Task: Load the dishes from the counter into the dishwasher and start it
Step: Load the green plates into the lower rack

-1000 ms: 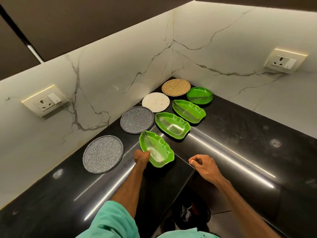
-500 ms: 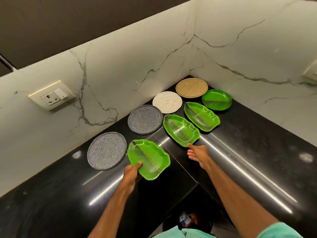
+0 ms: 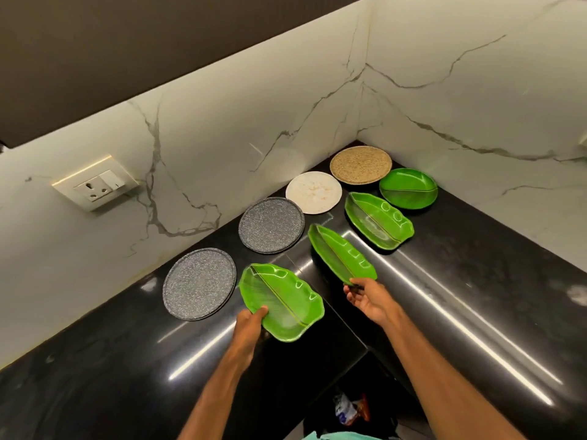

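Note:
My left hand (image 3: 251,323) grips the near edge of a green leaf-shaped plate (image 3: 282,301), lifted and tilted over the black counter (image 3: 444,296). My right hand (image 3: 368,296) pinches the near tip of a second green leaf plate (image 3: 340,254), which is tipped up on its edge. A third leaf plate (image 3: 378,220) and a round green plate (image 3: 408,188) lie flat further back. Two grey speckled plates (image 3: 199,283) (image 3: 271,225), a white plate (image 3: 313,192) and a tan plate (image 3: 360,164) line the wall. No dishwasher is in view.
The counter forms an L in a marble-walled corner, with a socket (image 3: 95,184) on the left wall. Dark cabinets hang above. Below the counter's inner corner lies the floor with a small packet (image 3: 351,409).
My right hand has taken hold of the second leaf plate and tipped it up. My left hand has raised the first leaf plate further off the counter.

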`<state>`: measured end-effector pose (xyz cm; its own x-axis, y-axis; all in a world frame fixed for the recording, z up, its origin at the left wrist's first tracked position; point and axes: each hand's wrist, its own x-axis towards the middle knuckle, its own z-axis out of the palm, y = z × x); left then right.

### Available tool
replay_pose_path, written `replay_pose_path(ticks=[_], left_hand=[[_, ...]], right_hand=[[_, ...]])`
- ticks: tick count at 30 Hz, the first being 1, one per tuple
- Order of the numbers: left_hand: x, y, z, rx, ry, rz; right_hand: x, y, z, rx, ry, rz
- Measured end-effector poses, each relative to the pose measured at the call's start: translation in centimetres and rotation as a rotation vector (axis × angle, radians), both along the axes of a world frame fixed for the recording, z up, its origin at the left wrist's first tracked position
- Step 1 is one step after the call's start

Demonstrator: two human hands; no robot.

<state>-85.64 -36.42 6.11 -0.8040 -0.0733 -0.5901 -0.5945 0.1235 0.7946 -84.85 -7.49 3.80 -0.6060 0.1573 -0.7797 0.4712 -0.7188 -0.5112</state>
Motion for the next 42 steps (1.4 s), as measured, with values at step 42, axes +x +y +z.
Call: replay_pose_path(ticks=[42], left_hand=[[30.1,2.4,2.3,-0.005,0.095,-1.061]], right_hand=[[52.7,-22.0,5.5,0.009,0.247,-0.902]])
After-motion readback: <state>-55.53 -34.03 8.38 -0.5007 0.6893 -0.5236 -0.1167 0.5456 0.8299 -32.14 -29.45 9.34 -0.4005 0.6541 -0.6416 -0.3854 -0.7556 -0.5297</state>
